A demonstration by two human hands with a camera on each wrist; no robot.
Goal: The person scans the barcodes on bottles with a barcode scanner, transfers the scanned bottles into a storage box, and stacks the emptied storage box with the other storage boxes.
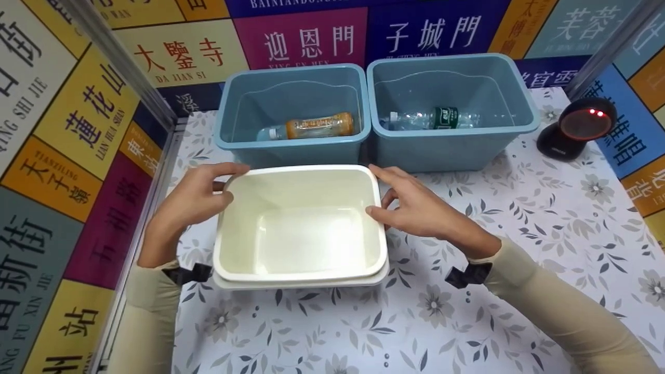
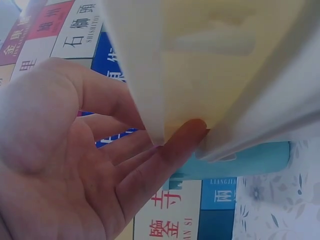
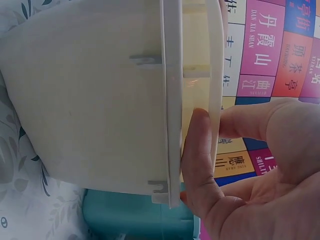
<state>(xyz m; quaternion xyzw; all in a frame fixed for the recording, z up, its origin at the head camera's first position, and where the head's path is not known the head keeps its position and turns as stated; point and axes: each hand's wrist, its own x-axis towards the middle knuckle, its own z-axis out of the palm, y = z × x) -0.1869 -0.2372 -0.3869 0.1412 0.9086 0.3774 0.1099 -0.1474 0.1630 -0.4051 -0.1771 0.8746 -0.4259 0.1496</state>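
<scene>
Two cream plastic bins stand nested on the table in the head view. The inner bin [image 1: 311,239] has its rim slightly above the rim of the outer bin [image 1: 301,284]. On the left side, my left hand [image 1: 200,192] pinches the inner bin's rim, thumb at the inside edge and index finger near the far corner. My right hand [image 1: 415,205] pinches the opposite side the same way. In the right wrist view a finger [image 3: 197,145] lies at the gap between the two rims. The left wrist view shows the left hand [image 2: 100,150] beneath the rim.
Behind stand two blue-grey bins: the left bin [image 1: 296,150] holds an orange-labelled bottle [image 1: 319,126], the right bin [image 1: 441,148] a clear green-labelled bottle [image 1: 446,118]. A black scanner-like device [image 1: 574,130] with red lights sits at right. Patterned panels [image 1: 306,39] surround the floral-covered table [image 1: 519,259].
</scene>
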